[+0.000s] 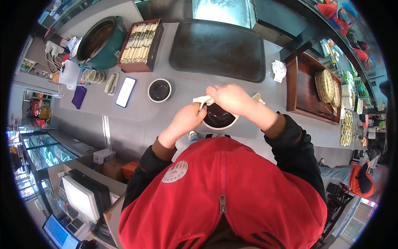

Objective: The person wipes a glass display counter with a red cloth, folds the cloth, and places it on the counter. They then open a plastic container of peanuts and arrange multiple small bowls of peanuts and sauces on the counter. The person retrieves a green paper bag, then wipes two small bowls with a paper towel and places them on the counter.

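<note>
A dark-glazed bowl point(218, 117) with a pale rim stands at the counter's near edge, right in front of me. My left hand point(190, 117) is at its left side, thumb and fingers closed on a white tissue or cloth point(203, 100). My right hand point(229, 97) reaches over the bowl's far rim with its fingers curled on the same white piece, which is stretched between both hands. Part of the rim is hidden under my right hand. A second, similar bowl point(159, 90) sits apart, farther to the left.
Beyond the bowls lies a black tray point(217, 51). Leftward are a phone point(126, 92), a stapler point(111, 84), a box of wrapped chopsticks point(139, 43) and a green pot point(104, 46). At right are crumpled tissue point(279, 71) and a wooden tray point(306, 84) holding woven baskets point(325, 85).
</note>
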A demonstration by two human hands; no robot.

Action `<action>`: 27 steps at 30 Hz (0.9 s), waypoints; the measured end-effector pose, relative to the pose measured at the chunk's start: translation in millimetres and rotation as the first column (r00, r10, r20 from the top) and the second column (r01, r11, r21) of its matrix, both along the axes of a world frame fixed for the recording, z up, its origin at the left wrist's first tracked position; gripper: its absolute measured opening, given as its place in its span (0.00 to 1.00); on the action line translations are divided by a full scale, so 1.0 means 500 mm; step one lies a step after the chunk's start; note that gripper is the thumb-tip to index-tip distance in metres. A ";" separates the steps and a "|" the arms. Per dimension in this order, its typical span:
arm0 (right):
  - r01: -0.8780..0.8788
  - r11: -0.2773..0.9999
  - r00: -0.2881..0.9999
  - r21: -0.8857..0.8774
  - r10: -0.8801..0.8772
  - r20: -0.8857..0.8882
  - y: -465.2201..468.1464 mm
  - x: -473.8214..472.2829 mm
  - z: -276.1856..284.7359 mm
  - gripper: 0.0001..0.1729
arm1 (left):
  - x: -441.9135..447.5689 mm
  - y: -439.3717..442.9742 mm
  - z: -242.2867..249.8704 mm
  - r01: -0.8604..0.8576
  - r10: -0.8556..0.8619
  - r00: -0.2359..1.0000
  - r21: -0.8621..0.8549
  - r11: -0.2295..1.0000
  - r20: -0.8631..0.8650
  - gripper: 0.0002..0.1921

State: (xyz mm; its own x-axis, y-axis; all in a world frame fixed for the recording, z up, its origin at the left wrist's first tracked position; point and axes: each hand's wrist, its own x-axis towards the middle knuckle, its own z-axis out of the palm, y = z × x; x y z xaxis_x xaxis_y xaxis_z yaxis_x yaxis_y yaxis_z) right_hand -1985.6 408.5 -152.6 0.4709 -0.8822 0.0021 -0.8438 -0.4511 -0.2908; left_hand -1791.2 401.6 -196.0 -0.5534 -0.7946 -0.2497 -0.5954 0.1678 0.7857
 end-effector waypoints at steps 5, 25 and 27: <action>0.177 0.960 0.931 0.215 -0.234 0.281 -0.030 -0.009 -0.060 0.12 | -0.013 -0.012 -0.062 -0.155 0.155 0.988 0.030 0.987 0.010 0.18; 0.406 0.606 0.067 0.684 -0.767 0.639 0.084 0.156 -0.354 0.24 | -0.096 -0.033 -0.245 -0.551 0.777 0.505 0.552 0.626 -0.377 0.14; 0.390 0.644 0.083 0.658 -0.736 0.671 0.083 0.119 -0.354 0.21 | -0.062 -0.048 -0.234 -0.454 0.717 0.622 0.601 0.658 -0.316 0.14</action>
State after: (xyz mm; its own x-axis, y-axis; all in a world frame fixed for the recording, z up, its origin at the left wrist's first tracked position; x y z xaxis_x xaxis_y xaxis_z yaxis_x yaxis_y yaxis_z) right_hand -1926.0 450.2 -329.4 -0.3071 -0.9144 -0.2638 0.0211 0.2706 -0.9625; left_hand -1822.4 377.6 -313.0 -0.1427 -0.8622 -0.4860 0.0555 -0.4973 0.8658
